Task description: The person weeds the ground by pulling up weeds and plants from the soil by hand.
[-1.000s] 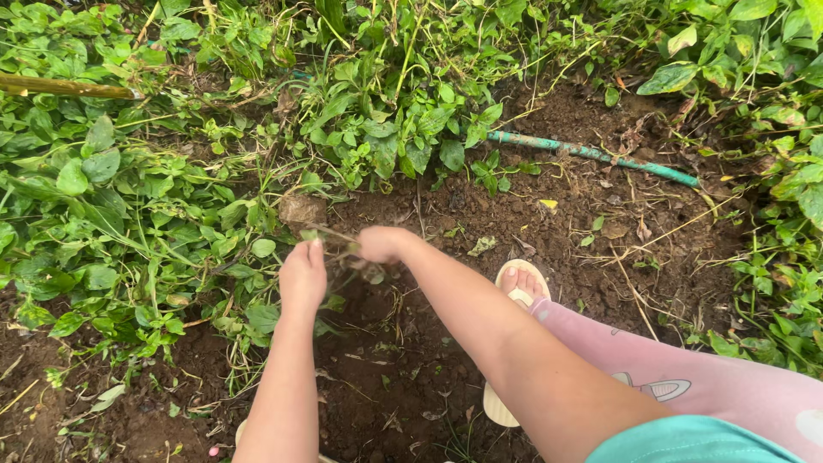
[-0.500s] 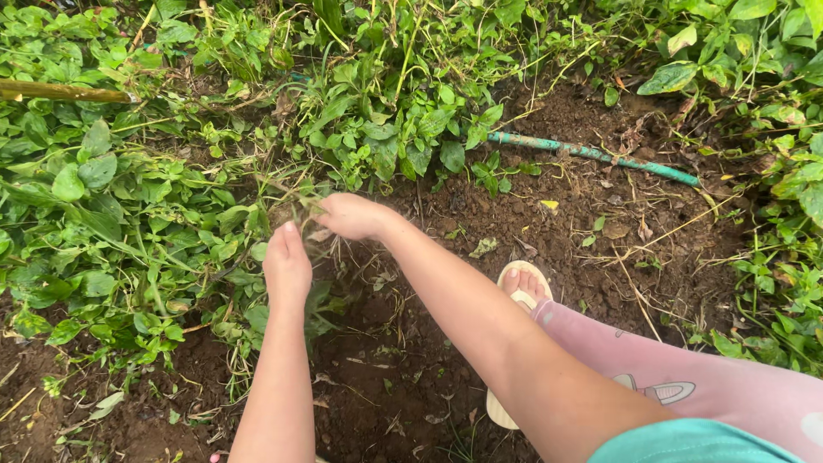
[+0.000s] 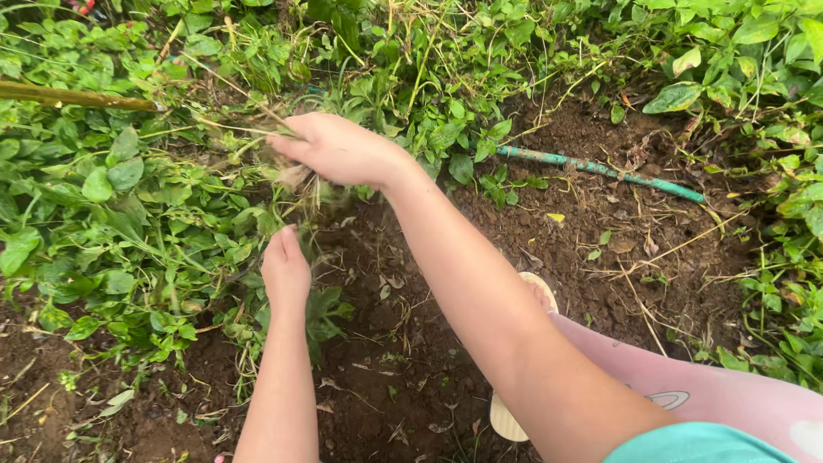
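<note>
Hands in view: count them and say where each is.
2. The right hand grips a pulled clump of weeds up by the greenery; the left hand sits lower, among leaves at the soil's edge.

Uprooted clump of weeds, thin pale stems and dangling roots, above dark soil beside green leaves.

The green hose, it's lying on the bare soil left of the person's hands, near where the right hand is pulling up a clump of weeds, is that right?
Not quite. The green hose lies to the right of the hands, as the head view shows. The right hand does grip a clump of weeds.
</note>
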